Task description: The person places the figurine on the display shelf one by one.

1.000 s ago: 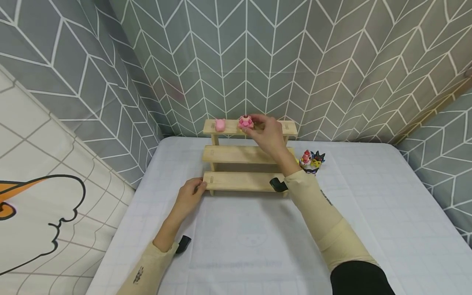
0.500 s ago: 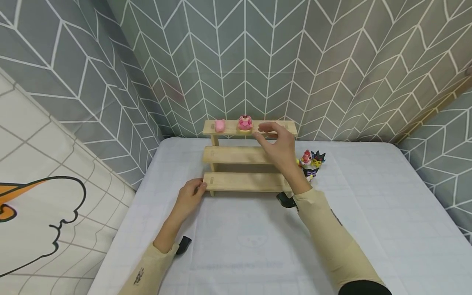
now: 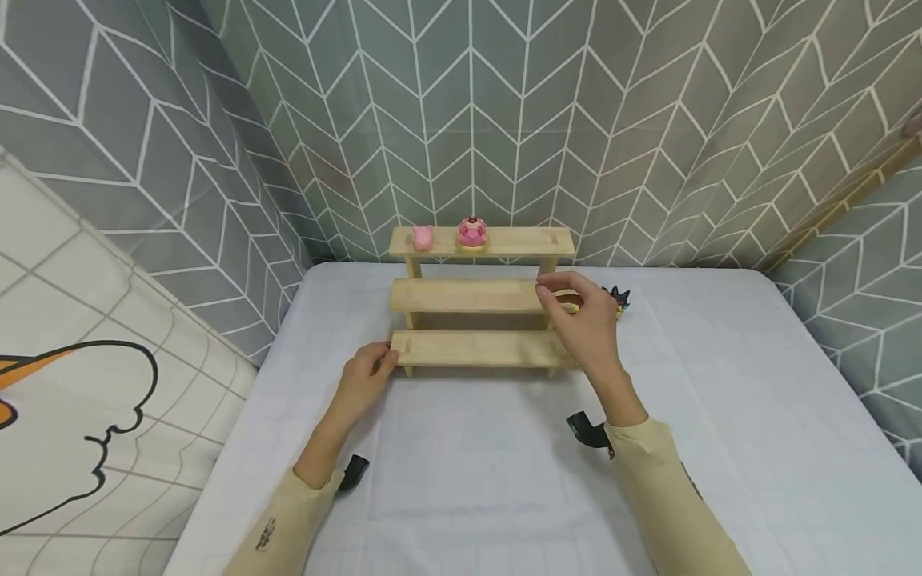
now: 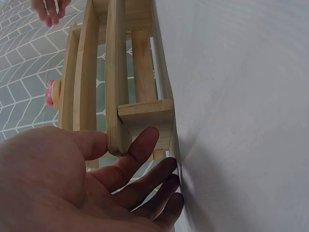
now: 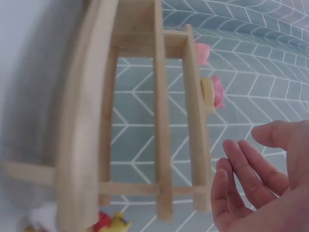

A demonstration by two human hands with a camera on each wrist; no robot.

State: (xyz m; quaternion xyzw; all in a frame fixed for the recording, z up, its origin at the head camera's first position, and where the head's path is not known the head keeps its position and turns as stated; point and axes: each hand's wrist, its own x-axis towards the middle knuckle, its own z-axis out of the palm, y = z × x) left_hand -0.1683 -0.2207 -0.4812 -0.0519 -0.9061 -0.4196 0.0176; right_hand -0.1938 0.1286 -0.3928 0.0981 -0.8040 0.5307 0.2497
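If only cornerwise, wooden rack (image 3: 468, 346) in left grip (image 3: 365, 374)

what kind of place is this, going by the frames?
Probably a small indoor staging corner, perhaps for recording. Grey chevron-patterned sheeting closes in the back and sides, a pale-covered table stands against it, and a tiered wooden stand sits on top.

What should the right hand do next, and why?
I'd probably move the right hand to the coloured figures partly hidden behind it, at the right of the wooden rack, and pick one up. That hand holds nothing, two pink figures stand on the top shelf with room beside them, and the left hand grips the bottom shelf.
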